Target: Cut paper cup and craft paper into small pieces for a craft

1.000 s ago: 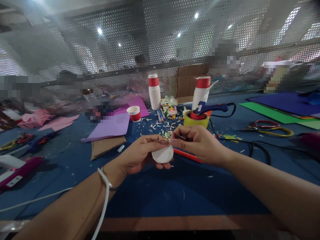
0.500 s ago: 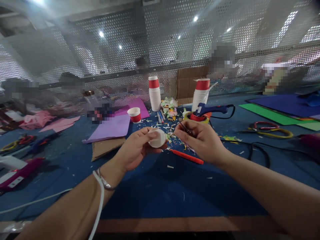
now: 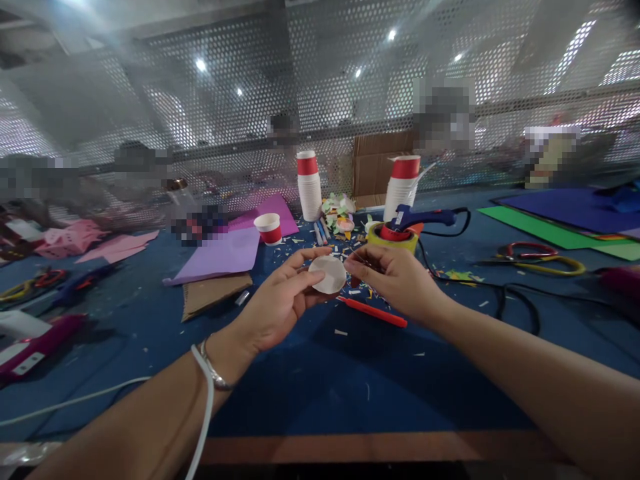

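Observation:
My left hand [image 3: 274, 300] pinches a white paper disc [image 3: 327, 275], thumb on top and fingers beneath. My right hand [image 3: 395, 275] is closed on a thin, dark, pointed tool, mostly hidden by the fingers; its exact kind is unclear. Its fingertips meet the right edge of the disc, or come very close to it. Below the hands lies a red marker [image 3: 375, 312]. Paper scraps [image 3: 356, 288] are scattered under and behind the fingers.
Behind stand a red-and-white paper cup [image 3: 269, 230] and two cup stacks [image 3: 310, 193] [image 3: 400, 193]. A blue glue gun [image 3: 425, 218] rests on yellow tape [image 3: 395, 239]. Scissors [image 3: 535, 259] and a black cord [image 3: 520, 300] lie right; purple paper [image 3: 215, 255] and cardboard [image 3: 210, 297] left.
My left hand has moved right with the disc, turning its flat face more toward me. My right hand has shifted slightly, and the two hands are now closer together.

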The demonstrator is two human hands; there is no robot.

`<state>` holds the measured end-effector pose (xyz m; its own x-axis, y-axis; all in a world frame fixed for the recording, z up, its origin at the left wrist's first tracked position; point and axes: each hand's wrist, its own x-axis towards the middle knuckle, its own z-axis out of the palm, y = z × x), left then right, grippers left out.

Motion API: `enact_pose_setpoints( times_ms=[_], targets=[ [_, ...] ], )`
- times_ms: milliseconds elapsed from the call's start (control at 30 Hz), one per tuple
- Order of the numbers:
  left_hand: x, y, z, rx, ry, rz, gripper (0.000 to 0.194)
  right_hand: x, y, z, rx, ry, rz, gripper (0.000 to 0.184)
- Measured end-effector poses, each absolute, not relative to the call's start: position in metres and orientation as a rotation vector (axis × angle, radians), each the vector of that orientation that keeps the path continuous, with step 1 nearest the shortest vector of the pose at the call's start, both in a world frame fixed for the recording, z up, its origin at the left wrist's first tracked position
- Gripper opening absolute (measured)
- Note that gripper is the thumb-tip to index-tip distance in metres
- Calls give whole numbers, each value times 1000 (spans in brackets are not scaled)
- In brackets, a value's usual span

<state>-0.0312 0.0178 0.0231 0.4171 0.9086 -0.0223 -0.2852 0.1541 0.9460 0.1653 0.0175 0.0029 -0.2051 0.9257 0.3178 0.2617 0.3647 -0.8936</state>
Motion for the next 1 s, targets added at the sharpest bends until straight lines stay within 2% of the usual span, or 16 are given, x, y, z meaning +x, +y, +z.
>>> enact_pose_setpoints(
  times_ms=[167, 567, 700, 867, 1000],
  targets=[
    [-31, 17, 24, 1029, 707, 951, 27, 165, 15, 6, -1049, -1683, 918, 31],
    [-35, 17, 22, 1144, 790, 881, 27, 165, 11, 8, -1050, -1676, 975, 36],
    [-37, 21, 18, 1330, 880, 906, 28, 171, 18, 7, -1200, -1781, 798, 35],
    [-38, 21, 17, 1477, 966, 886, 32, 178, 28, 2, -1580, -2099, 376, 19],
    [-39, 22, 18, 1516, 1000, 902, 28, 178, 28, -2, -1755, -2189, 318, 15]
  ],
)
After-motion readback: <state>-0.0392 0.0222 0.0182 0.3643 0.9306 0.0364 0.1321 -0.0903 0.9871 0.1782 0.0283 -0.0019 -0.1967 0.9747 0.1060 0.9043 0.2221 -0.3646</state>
